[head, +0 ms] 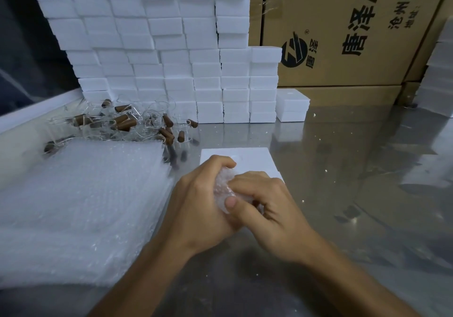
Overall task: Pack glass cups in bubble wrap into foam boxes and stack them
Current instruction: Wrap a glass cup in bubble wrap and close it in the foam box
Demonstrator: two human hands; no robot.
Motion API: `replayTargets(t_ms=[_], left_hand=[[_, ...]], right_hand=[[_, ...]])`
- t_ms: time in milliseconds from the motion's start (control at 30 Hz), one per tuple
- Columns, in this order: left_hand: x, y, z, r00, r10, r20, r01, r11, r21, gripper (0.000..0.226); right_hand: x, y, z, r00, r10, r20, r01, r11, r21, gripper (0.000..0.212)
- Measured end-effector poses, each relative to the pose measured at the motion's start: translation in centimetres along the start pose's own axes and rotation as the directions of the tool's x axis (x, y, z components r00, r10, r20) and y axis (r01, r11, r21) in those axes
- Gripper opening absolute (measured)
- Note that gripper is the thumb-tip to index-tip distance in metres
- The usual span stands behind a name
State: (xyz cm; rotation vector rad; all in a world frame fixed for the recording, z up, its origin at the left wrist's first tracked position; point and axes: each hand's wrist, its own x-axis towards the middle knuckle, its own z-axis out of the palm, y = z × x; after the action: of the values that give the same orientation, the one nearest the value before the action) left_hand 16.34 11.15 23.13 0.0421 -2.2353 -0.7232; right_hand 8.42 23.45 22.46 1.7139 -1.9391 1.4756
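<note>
Both my hands, left hand [196,194] and right hand [267,208], curl tightly around a bubble-wrapped cup [224,184]; tuck ends snugly before the foam box [247,159].

A grey metal bench [343,169] is filling the lower frame, its glossy top reflecting soft overhead light and carrying scattered white crumbs. Brown cardboard cartons [343,34] printed with black characters are standing along the upper right. A dark wall [22,59] is showing at the upper left.
</note>
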Motion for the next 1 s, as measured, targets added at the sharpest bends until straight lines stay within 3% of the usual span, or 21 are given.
replayTargets(t_ms=[267,367,433,500,567,633,733,867,1000], left_hand=[[0.0,0.1,-0.4,0.985,0.153,0.075,-0.161,0.979,0.127,0.052],[0.1,-0.2,-0.3,0.997,0.042,0.068,-0.044,0.999,0.022,0.050],[0.3,-0.4,-0.2,0.996,-0.086,0.019,0.088,0.984,-0.156,0.050],[0.6,-0.7,-0.2,0.974,-0.227,-0.009,0.212,0.923,-0.321,0.054],[0.9,-1.4,-0.4,0.938,-0.347,0.005,0.316,0.849,-0.424,0.058],[1.0,-1.8,-0.5,0.901,-0.425,0.090,0.403,0.741,-0.536,0.059],[0.9,-1.8,-0.5,0.868,-0.415,0.272,0.489,0.624,-0.609,0.052],[0.9,-1.3,-0.6,0.817,-0.399,0.416,0.572,0.482,-0.664,0.035],[0.9,-1.3,-0.8,0.744,-0.415,0.523,0.666,0.408,-0.624,0.042]], right_hand=[[-0.3,-0.1,0.2,1.000,0.017,0.015,-0.018,0.999,0.032,0.029],[-0.6,0.1,0.3,0.999,0.016,-0.032,-0.015,1.000,0.022,0.026],[-0.7,0.0,0.3,0.992,-0.029,-0.124,0.029,1.000,-0.009,0.004],[-0.5,0.2,-0.2,0.975,-0.035,-0.218,0.035,0.999,-0.004,0.020],[-0.3,0.4,-1.0,0.973,-0.013,-0.231,0.019,1.000,0.022,0.022],[-0.4,0.4,-1.3,0.987,0.056,-0.154,-0.049,0.998,0.050,0.031],[-0.6,0.4,-0.7,0.979,0.202,-0.034,-0.200,0.979,0.048,0.057],[-0.5,0.4,-0.8,0.965,0.262,0.024,-0.263,0.960,0.096,0.053],[-0.5,0.3,-1.4,0.946,0.267,0.182,-0.304,0.926,0.223,0.038]])
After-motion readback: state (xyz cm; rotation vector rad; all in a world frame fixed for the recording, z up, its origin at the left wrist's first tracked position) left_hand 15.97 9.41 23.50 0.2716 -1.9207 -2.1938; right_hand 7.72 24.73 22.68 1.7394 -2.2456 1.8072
